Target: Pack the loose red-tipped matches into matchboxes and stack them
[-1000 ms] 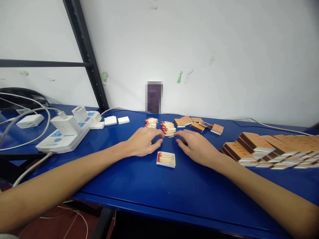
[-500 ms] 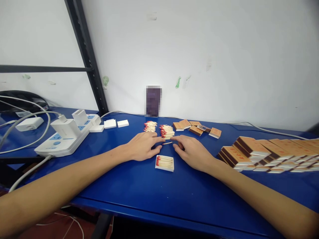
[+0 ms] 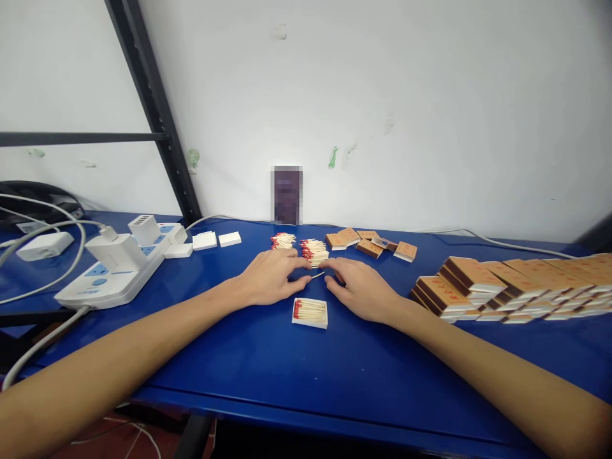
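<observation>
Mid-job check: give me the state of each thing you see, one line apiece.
Left hand: open, thumb apart from index
Right hand: open
Single match: loose between the hands
White tray: open, holding matches
Match piles: uncovered, side by side
Loose orange boxes: scattered
Box stack: layered
Chargers: plugged in; power unclear

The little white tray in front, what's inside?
Red-headed matches lie in the tray. They cover most of its bottom, so anything underneath them can't be seen.
</observation>
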A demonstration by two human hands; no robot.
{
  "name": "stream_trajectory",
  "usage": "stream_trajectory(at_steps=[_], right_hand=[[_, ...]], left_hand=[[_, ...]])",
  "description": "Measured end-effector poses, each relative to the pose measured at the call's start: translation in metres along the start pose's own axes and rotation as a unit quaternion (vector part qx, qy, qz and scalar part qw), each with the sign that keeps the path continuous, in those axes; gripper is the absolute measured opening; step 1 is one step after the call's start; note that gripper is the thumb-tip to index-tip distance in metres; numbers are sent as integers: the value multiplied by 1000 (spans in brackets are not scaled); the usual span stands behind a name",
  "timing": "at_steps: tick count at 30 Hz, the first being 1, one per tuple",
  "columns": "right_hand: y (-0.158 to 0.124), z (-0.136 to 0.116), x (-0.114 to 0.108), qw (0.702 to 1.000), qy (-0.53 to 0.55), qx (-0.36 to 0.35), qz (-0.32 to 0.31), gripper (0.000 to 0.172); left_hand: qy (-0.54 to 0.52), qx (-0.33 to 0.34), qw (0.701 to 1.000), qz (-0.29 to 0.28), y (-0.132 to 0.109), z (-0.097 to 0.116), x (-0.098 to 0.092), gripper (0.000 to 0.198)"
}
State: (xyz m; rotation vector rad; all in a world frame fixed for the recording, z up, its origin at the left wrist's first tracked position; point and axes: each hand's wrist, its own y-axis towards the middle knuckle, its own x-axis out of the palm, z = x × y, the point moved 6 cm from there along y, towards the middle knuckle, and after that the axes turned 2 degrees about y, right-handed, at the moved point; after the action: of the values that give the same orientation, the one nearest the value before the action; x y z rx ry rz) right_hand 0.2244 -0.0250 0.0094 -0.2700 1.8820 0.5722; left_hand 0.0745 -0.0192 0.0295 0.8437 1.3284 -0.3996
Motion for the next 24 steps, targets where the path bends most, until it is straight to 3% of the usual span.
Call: stream_trajectory(at_steps=[4,9,24], right_hand=[[0,-2,-3,1000,14,-1,0,21],[-1,-5,-4,999,44,-22,1,15],[2,3,1,1000,9,-15,6,31]], left_hand=[[1,-39,999,19,2,-5,-1,32],[-22,-34,999,23,0,-8,4,30],[-18,-10,1000,-3,-2,-5,7,34]])
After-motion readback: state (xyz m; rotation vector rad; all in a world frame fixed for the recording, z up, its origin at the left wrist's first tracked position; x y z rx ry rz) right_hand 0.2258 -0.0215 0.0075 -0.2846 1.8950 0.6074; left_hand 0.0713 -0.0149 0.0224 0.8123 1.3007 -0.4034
